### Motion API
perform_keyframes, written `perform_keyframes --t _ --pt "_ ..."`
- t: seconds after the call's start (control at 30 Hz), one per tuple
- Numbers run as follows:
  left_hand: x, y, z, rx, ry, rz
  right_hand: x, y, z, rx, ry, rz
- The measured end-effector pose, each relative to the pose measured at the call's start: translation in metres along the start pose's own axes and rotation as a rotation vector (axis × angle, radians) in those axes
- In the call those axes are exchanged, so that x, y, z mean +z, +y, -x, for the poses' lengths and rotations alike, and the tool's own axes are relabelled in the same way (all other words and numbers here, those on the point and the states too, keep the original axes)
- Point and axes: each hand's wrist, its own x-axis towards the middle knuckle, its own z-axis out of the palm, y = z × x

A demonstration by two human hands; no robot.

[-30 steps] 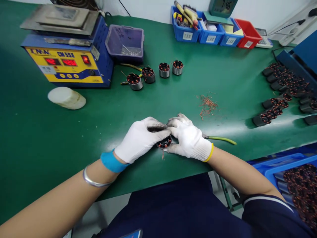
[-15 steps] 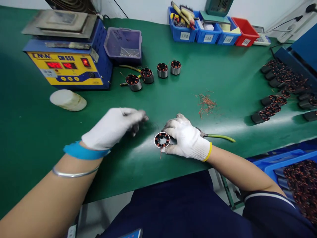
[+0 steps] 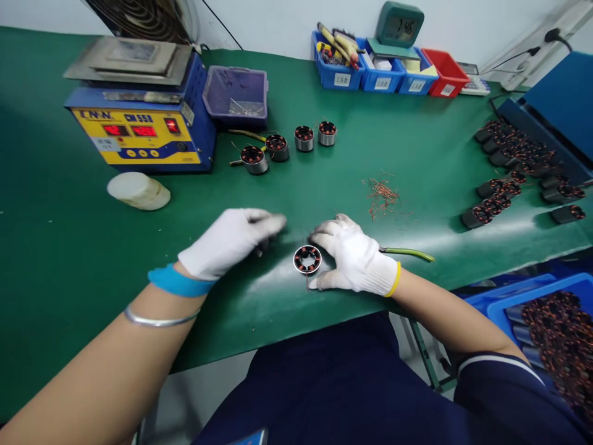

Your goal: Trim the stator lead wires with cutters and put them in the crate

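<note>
A small round stator (image 3: 307, 259) with copper windings lies flat on the green mat (image 3: 296, 185), a thin wire trailing from it toward me. My right hand (image 3: 354, 258), in a white glove, rests just right of it, fingertips touching its rim. A green-handled tool (image 3: 407, 252) sticks out from under that palm. My left hand (image 3: 229, 242), also gloved, hovers a short way left of the stator, fingers stretched rightward, with a small dark tool (image 3: 262, 247) tucked beneath them.
Three or more stators (image 3: 278, 147) stand by a yellow-and-blue machine (image 3: 139, 130) and a purple tray (image 3: 236, 93). Copper wire scraps (image 3: 380, 194) lie mid-mat. Rows of wound parts (image 3: 504, 185) line the right. Blue and red bins (image 3: 384, 74) sit at the back; a white disc (image 3: 138, 190) left.
My left hand pulled away leftward from the stator with the dark tool, then drifted back a little. The stator now lies uncovered. My right hand stayed beside it.
</note>
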Motion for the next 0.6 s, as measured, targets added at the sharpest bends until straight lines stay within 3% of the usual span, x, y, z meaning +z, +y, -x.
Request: perform_keyframes --t 0.07,0.13,0.23,0.33,0.4,0.47,0.6 --pt "0.002 0.003 0.012 0.014 -0.187 -0.155 -0.015 0.002 0.02 0.034 0.033 0.066" --pt "0.007 0.006 0.021 0.04 -0.255 -0.231 -0.028 0.007 0.05 0.116 0.051 0.139" --pt "0.013 0.008 0.025 0.01 -0.247 -0.186 -0.032 0.02 0.1 0.336 0.019 0.273" --pt "0.014 0.007 0.022 0.023 -0.111 -0.103 -0.021 0.032 0.138 0.441 -0.001 0.311" --pt "0.016 0.005 0.02 0.026 0.028 -0.002 -0.015 0.037 0.15 0.442 0.008 0.3" --pt "0.02 0.003 0.019 0.013 0.079 0.177 -0.014 0.038 0.154 0.418 0.002 0.312" --pt "0.034 0.002 0.02 0.019 -0.138 0.379 -0.022 0.03 0.15 0.369 -0.07 0.385"
